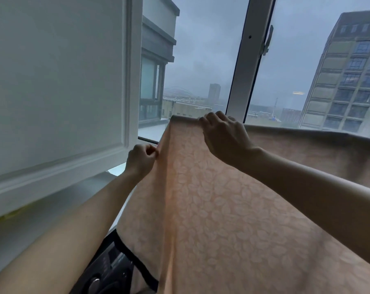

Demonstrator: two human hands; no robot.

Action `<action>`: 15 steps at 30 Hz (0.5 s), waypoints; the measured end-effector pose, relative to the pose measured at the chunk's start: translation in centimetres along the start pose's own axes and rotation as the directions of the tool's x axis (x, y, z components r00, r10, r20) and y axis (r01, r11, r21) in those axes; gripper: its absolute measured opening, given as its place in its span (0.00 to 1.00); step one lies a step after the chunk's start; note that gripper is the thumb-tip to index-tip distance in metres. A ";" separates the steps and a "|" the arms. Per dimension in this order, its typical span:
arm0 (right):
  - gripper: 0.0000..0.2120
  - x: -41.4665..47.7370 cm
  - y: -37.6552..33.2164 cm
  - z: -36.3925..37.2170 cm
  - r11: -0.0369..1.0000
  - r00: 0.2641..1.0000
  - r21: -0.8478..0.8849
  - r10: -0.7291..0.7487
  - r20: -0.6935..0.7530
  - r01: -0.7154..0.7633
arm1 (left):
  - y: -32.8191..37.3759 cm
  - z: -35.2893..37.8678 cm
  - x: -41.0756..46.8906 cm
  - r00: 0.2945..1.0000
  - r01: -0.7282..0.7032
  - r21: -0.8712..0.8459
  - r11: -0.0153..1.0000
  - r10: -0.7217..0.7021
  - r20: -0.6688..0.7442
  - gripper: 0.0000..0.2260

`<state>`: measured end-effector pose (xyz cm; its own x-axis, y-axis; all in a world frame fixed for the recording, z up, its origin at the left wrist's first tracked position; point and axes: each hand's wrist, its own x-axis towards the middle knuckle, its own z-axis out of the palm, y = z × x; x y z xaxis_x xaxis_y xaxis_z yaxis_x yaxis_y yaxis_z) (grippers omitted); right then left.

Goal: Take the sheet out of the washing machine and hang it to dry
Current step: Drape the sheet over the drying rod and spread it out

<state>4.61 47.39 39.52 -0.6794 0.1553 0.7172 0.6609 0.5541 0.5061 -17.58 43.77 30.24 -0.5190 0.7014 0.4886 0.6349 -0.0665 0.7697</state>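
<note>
The sheet fills the whole lower right of the frame for you, peach with a pale leaf pattern, hanging down from a straight top fold that runs from centre frame out to the right edge. What that fold hangs over is hidden by the cloth, so I cannot tell. A black trim edges the sheet's lower left corner.

Upper left, a big white panelled door takes up that side. Behind the sheet, the window crosses the top of the frame, with its white upright bar at centre and a handle up high. There are grey sky and tall buildings beyond the glass.

Down at the bottom left, the dark washing machine peeks out between your left forearm and the sheet, a round knob showing on its panel.

Now the hands. Your right hand is at the top fold, near the sheet's upper left corner, fingers curled over the edge and gripping it. Your left hand sits lower and further left, against the sheet's left side edge, fingers bunched and pinching that edge.
</note>
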 end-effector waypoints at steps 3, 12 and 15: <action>0.17 -1.0 -1.2 0.2 0.997 0.997 -0.019 -0.074 0.026 0.074 | -1.6 -0.1 -1.9 0.997 0.016 0.109 0.994 -0.024 0.073 0.07; 0.19 -4.9 -7.3 1.4 0.967 0.972 0.217 -0.170 0.163 0.133 | -5.3 -3.1 -8.9 0.984 0.051 0.367 0.929 -0.111 0.142 0.05; 0.19 -6.7 -9.9 1.8 0.939 0.964 0.313 -0.206 0.170 0.145 | -6.4 -4.8 -12.9 0.975 0.087 0.487 0.869 -0.174 0.135 0.05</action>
<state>2.06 42.38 28.82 -0.8448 0.1746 0.5057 0.4221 0.7983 0.4295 -17.72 31.75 20.98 -0.5391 0.7918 0.2873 0.7852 0.3491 0.5115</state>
